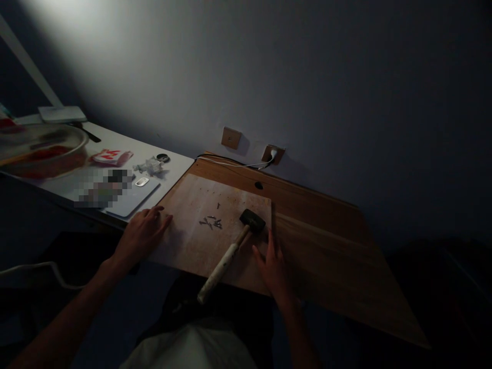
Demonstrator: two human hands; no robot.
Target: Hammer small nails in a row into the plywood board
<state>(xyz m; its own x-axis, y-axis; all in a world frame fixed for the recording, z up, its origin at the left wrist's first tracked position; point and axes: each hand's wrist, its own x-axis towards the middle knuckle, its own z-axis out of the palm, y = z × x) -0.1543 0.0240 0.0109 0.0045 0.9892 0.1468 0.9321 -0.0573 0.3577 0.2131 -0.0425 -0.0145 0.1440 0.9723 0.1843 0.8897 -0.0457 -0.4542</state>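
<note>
Along the near edge of the square board [188, 251], the mallet [219, 271] lies slantwise, its pale handle overhanging that edge and its dark head resting near the right side. The right hand [274, 269] is at the board's right edge beside the head, fingers spread; the left hand [144, 233] is at the left edge, fingers parted and slightly bent. Whether either hand presses on the board, I cannot tell. Mid-board lies a loose cluster of nails [211, 222], one slightly apart beyond it. The wooden bench [326, 261] stretches well past the board rightward to a slanting edge. On the white bench [175, 163] at left, a clear bowl [82, 134], blurred, holds something reddish; farther right lies crumpled plastic [151, 166].
</note>
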